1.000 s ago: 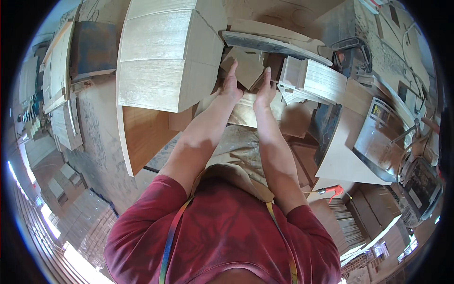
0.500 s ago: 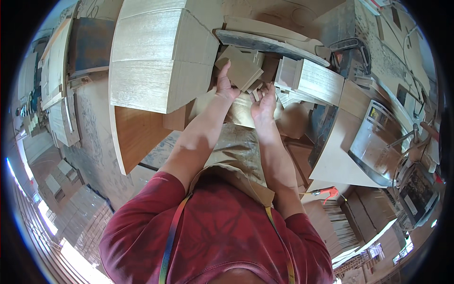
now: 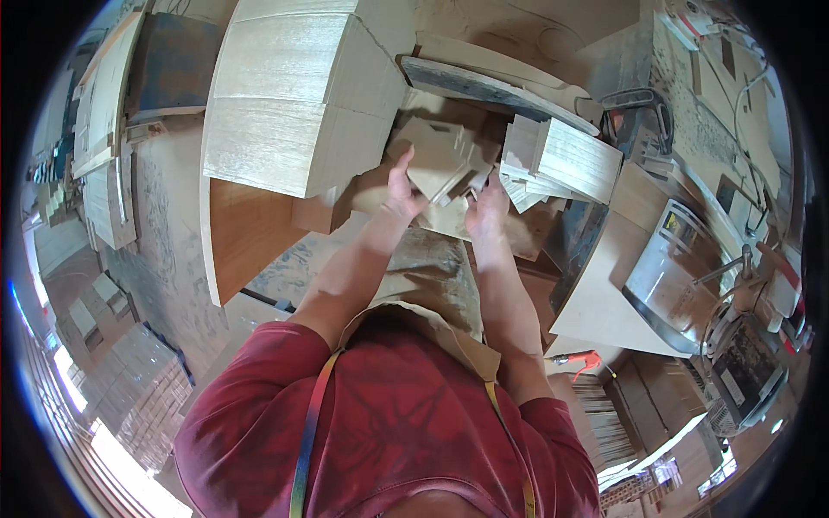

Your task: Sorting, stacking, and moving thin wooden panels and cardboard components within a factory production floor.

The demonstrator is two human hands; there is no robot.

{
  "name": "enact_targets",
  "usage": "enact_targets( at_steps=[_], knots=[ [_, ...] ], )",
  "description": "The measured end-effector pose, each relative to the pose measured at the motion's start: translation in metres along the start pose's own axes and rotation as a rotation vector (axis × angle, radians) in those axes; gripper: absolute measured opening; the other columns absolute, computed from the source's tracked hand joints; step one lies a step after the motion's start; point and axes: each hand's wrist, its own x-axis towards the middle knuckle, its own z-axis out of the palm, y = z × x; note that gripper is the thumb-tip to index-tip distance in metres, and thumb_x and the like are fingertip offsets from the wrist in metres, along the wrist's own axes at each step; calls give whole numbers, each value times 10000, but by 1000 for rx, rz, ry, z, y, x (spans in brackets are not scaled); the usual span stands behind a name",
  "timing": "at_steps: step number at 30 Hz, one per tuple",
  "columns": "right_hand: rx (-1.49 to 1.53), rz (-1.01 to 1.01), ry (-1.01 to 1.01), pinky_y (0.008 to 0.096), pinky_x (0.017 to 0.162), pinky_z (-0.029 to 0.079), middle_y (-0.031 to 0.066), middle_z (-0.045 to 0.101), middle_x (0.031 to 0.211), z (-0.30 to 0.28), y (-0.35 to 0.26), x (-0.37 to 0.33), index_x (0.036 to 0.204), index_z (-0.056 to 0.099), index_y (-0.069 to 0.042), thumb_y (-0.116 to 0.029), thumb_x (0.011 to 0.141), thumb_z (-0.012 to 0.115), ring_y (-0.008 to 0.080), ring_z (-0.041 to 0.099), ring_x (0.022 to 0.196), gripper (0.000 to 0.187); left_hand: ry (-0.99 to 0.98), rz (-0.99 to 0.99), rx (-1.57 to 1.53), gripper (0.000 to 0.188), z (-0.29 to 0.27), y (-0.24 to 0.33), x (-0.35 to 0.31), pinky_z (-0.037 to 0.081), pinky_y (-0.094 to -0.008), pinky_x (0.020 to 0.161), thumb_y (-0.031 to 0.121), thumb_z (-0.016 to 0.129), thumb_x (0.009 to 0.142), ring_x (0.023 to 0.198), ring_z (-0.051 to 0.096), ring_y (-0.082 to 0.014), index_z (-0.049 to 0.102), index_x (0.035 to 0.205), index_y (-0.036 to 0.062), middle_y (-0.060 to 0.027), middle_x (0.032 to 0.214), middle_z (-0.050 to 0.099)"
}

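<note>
A small stack of thin, pale wooden panels (image 3: 429, 154) is between my hands, tilted, with its layered edges facing right. My left hand (image 3: 403, 186) grips the stack's left side, thumb up along the top panel's face. At the lower right edge of the panels, my right hand (image 3: 489, 207) has its fingers closed; part of them is hidden by the stack. Just right of my right hand lies another stack of pale wooden pieces (image 3: 579, 160), some askew underneath. A tall stack of larger wooden blocks or boards (image 3: 268, 104) rises to the left of my left hand.
A dark-edged board (image 3: 492, 85) stands behind the panels. An open-fronted wooden box (image 3: 250, 229) supports the tall left stack. On the right are a dusty metal-and-clear machine cover (image 3: 678, 268), a red-orange air gun (image 3: 587, 361) and a dark clamp-like frame (image 3: 639, 104).
The panels have turned between my hands and now show their layered edges as a stack. My right hand has closed in on their lower right edge, and my view has shifted slightly.
</note>
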Motion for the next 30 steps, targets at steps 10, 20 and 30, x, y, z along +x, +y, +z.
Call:
enact_targets(
  at_steps=[10,20,30],
  knots=[
    [-318,263,-361,347,1045,501,102,693,1382,-66,-20,-43,1465,600,0,-357,1090,644,218,669,1169,520,-134,-292,516,516,-78,23,-79,607,-427,959,279,743,979,1019,756,-279,646,1394,-12,-172,1254,754],
    [-646,-279,-529,416,1066,549,223,660,1388,-9,3,-128,1598,353,54,-209,908,888,299,704,1169,912,-341,-226,863,540,13,28,-118,610,-408,985,161,691,1006,1102,749,-278,571,1495,-36,-182,1323,734],
    [-800,-606,-314,463,1163,502,315,543,1503,-27,-122,-210,1629,285,78,-227,809,959,361,584,1382,1105,-610,-362,1096,1015,122,-34,-141,476,-460,1216,303,862,926,1417,595,-350,281,1675,-61,-271,1520,600]
  ],
)
